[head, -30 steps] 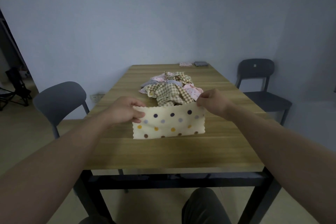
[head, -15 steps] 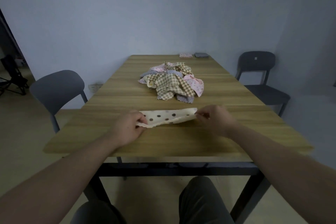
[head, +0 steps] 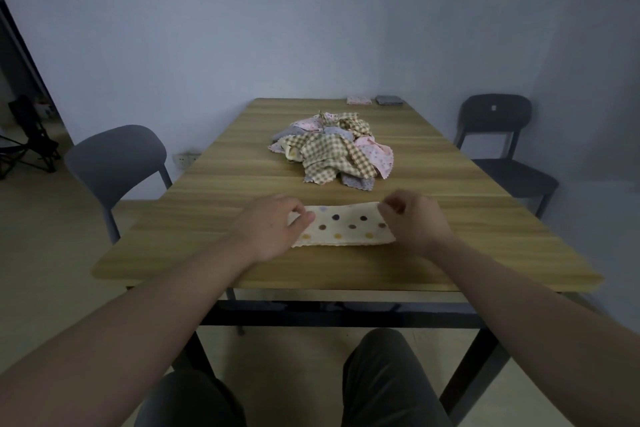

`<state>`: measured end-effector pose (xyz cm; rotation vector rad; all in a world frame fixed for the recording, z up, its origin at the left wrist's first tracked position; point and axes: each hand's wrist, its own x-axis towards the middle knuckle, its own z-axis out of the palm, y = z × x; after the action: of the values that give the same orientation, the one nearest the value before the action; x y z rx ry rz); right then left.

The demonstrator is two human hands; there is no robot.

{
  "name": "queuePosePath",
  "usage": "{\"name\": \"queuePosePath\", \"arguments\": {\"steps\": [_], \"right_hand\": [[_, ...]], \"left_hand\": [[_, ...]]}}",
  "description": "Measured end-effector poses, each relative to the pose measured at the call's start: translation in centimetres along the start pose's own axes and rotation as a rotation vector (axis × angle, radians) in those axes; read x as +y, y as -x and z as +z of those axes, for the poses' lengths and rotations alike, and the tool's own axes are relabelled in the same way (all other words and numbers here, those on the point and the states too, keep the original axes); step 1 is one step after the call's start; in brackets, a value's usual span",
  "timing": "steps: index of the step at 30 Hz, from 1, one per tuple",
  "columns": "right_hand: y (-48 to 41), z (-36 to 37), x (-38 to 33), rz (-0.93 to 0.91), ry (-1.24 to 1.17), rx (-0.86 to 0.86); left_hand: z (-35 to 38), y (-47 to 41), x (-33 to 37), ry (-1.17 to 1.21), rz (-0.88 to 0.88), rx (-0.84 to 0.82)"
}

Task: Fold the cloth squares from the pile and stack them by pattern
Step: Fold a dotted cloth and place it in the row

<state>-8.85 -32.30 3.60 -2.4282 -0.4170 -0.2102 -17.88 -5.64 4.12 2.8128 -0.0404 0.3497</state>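
A cream cloth with coloured dots (head: 346,227) lies folded in half as a flat strip on the wooden table (head: 346,274) near the front edge. My left hand (head: 273,227) pinches its left end. My right hand (head: 412,218) has curled fingers at the right end, on the cloth's far corner. Farther back, mid-table, sits the pile of crumpled cloth squares (head: 332,152): tan checks, pink and grey pieces. Two small folded stacks lie at the far edge, a pink one (head: 359,100) and a grey one (head: 389,99).
A grey chair (head: 117,163) stands at the table's left side and a dark chair (head: 498,135) at its right. My knees show below the table's front edge. A wall socket (head: 185,159) is on the wall behind.
The dotted cloth was held up by its top corners, then brought down and folded over; now it lies flat as a strip on the table, both hands at its ends.
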Motion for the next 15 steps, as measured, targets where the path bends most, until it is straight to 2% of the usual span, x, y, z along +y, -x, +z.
{"name": "queuePosePath", "arguments": {"steps": [2,4,7,15], "right_hand": [[-1.6,0.6,-0.3,0.172,-0.16,0.024],[-2.8,1.0,-0.3,0.256,-0.188,0.035],[-4.3,1.7,0.2,0.29,-0.197,0.061],[-6.4,2.6,1.5,0.347,-0.308,0.017]], "left_hand": [[1.2,-1.5,1.4,0.044,-0.017,-0.039],[2.4,-2.8,2.9,0.053,-0.004,-0.099],[4.2,-4.1,4.3,0.053,0.032,-0.141],[6.9,-4.3,3.9,0.016,0.062,-0.113]]}}
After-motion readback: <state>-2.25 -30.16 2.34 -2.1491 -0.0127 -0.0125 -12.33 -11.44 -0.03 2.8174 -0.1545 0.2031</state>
